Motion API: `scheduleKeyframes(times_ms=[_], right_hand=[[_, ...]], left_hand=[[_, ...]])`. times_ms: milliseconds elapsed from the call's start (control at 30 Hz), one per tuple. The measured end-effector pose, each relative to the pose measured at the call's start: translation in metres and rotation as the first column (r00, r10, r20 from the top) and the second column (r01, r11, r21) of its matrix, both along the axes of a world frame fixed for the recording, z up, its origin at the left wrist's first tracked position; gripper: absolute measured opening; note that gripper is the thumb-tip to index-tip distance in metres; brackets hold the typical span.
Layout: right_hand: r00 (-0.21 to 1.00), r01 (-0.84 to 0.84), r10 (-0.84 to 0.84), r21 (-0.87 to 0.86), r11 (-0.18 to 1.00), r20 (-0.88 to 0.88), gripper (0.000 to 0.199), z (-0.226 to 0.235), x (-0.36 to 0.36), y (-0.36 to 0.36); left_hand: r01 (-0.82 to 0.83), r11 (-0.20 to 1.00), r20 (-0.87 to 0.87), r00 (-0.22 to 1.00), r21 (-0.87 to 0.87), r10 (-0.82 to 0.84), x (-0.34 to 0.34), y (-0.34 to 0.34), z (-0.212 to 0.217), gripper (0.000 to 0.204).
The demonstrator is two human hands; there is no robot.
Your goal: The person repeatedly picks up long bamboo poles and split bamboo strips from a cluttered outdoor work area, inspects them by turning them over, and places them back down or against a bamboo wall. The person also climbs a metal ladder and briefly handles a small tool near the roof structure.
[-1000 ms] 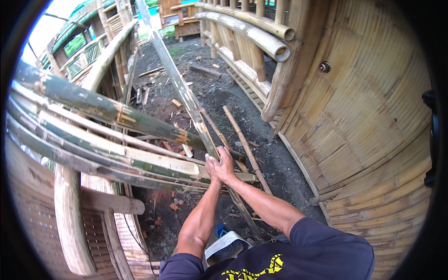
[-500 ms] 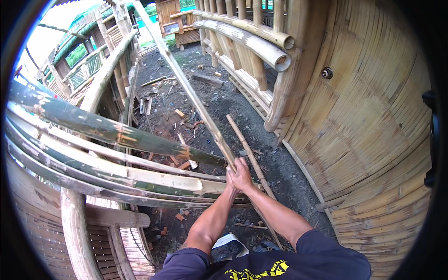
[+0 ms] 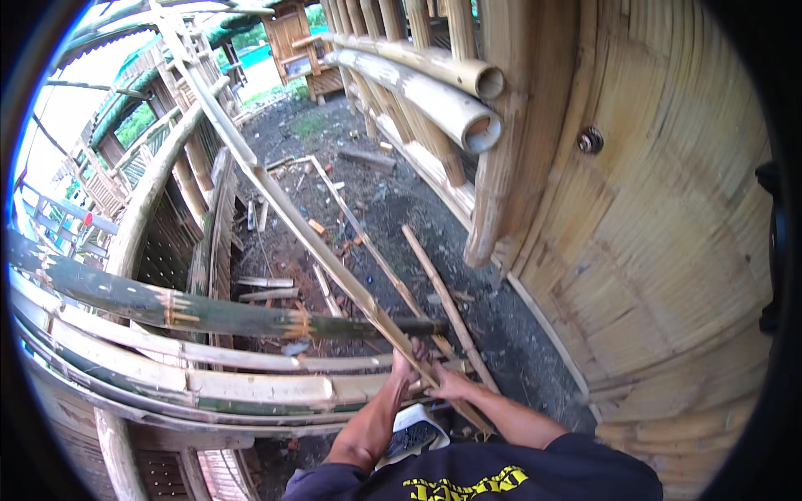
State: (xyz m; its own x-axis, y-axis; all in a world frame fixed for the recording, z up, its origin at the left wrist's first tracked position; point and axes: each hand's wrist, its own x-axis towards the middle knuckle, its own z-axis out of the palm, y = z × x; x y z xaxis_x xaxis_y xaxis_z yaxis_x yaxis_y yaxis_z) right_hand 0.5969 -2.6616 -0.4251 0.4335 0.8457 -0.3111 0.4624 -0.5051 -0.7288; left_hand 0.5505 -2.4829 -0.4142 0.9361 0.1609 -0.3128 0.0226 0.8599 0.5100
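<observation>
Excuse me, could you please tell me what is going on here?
A person's left hand and right hand grip a long, pale, split bamboo strip near its lower end. It slants away to the upper left, crossing a thick, dark-green, round bamboo pole. Pale-and-green split bamboo lengths lie on that pole's near side.

You have your left hand (image 3: pixel 407 365) curled in a grip, its fingers bent round toward your right. Your right hand (image 3: pixel 452 382) sits just beside it, slightly lower in view, fingers folded inward to the left. Your left forearm (image 3: pixel 372 423) slants up and rightward, and your right forearm (image 3: pixel 520 416) reaches up and leftward, both bare and converging
</observation>
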Motion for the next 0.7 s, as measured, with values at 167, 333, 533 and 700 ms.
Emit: scheduleKeyframes(times_ms=[167, 333, 533, 700], right_hand=[[0.986, -0.153, 0.144, -0.128, 0.98, -0.083, 0.094, -0.022, 0.024, 0.017], [0.97, -0.137, 0.124, -0.049, 0.989, -0.207, 0.108, -0.006, 0.016, 0.004], [0.997, -0.075, 0.073, -0.088, 0.993, -0.03, 0.1, 0.046, 0.009, -0.042], [0.997, -0.004, -0.004, -0.11, 0.994, -0.071, 0.102, 0.1, 0.0, -0.089]], left_hand=[[0.017, 0.992, -0.088, 0.996, -0.123, -0.028, 0.015, -0.002, -0.022, 0.063], [-0.076, 0.997, -0.07, 0.995, -0.006, 0.075, 0.002, -0.017, -0.014, 0.051], [0.055, 0.998, 0.037, 0.998, 0.034, -0.057, 0.01, -0.061, 0.022, 0.042], [0.106, 0.992, 0.008, 0.994, 0.073, -0.107, 0.017, -0.099, 0.073, 0.04]])
